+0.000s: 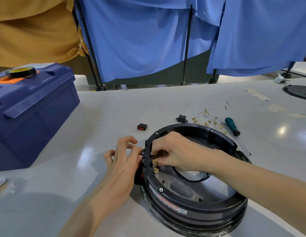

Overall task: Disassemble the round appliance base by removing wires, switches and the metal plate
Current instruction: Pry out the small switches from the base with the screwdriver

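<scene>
The round black appliance base point(196, 211) lies upside down on the grey table, its metal plate point(215, 189) showing inside. Along its left rim sit switches with brass terminals point(155, 165). My left hand point(123, 161) is outside the rim, with its fingers curled against the front of one switch. Inside the rim, my right hand point(172, 151) pinches that switch's terminals. Lying on the table behind the base are a removed red rocker switch point(142, 126), a black power socket point(182, 118) and loose wires with brass connectors point(209, 120).
A green-handled screwdriver point(233, 127) lies right of the wires. A blue toolbox point(29, 113) with a tape roll point(20, 72) on top stands at the left. A black round disc point(298, 92) sits at the far right. Blue cloth screens hang behind the table.
</scene>
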`<state>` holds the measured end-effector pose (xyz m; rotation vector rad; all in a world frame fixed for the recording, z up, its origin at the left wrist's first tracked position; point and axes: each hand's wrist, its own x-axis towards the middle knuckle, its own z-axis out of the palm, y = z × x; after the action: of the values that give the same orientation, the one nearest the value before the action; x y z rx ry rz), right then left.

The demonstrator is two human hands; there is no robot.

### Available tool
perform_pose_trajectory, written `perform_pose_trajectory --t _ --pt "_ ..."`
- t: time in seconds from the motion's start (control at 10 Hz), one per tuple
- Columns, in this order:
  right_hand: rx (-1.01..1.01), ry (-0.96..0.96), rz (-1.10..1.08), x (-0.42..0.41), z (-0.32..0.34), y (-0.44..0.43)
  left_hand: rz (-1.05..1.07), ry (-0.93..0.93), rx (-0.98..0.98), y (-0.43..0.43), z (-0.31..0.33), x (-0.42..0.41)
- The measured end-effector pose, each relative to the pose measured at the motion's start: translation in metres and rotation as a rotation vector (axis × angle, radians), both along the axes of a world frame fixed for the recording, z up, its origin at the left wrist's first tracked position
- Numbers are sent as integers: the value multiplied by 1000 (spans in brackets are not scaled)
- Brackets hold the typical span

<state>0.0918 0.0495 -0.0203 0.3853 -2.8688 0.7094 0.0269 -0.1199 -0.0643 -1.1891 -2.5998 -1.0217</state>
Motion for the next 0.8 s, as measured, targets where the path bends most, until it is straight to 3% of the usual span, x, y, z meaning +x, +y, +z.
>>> perform_pose_trajectory --t 0.1,0.3,0.5,0.7,0.8 --pt "10 30 -20 -3 -3 -1 -67 179 -81 -4 1 -1" --pt "-25 -54 -13 -3 -2 6 -113 287 -183 -9 2 -2" --pt "91 -1 -15 -3 0 2 -10 390 -156 -10 4 -2" --pt "373 54 -172 -7 -13 -13 2 284 -138 -9 1 -1" --pt "363 28 -218 -6 -12 -16 -73 259 -178 -10 2 -2"
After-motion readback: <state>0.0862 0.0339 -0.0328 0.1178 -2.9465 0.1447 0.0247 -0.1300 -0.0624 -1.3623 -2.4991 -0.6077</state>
